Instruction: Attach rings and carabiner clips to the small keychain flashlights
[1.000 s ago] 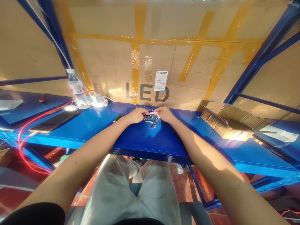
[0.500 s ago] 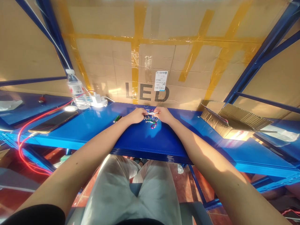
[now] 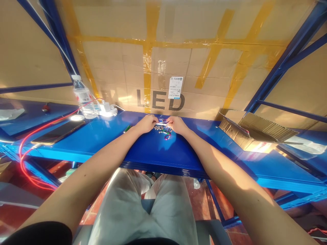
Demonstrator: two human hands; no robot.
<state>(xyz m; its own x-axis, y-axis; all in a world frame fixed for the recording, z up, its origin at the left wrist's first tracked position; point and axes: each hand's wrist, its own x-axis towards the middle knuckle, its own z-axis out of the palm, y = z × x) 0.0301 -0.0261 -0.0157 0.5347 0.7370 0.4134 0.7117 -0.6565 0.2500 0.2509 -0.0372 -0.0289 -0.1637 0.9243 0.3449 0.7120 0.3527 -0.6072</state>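
Note:
At the far part of the blue table (image 3: 163, 149), my two hands face each other over a small cluster of shiny metal pieces. My left hand (image 3: 148, 124) has its fingers pinched at the left end of the cluster. Opposite it, my right hand (image 3: 178, 125) is closed at the right end. A slim silvery piece (image 3: 161, 124) lies between the fingertips; its kind is too small to make out. Just below are small metal bits (image 3: 160, 129) and a multicoloured carabiner-like loop (image 3: 168, 136). A green slim object (image 3: 127, 129) rests left of my left forearm.
On the left stand a water bottle (image 3: 85, 100) and a white plug adapter (image 3: 107, 109), with a phone (image 3: 58, 132) and a red glowing cable (image 3: 22, 146) nearby. An open cardboard box (image 3: 255, 143) sits right. A large taped carton (image 3: 122, 75) rises behind.
My left hand has shifted slightly left and up, widening the gap between my hands and showing more of the metal pieces. My right hand has moved only a little.

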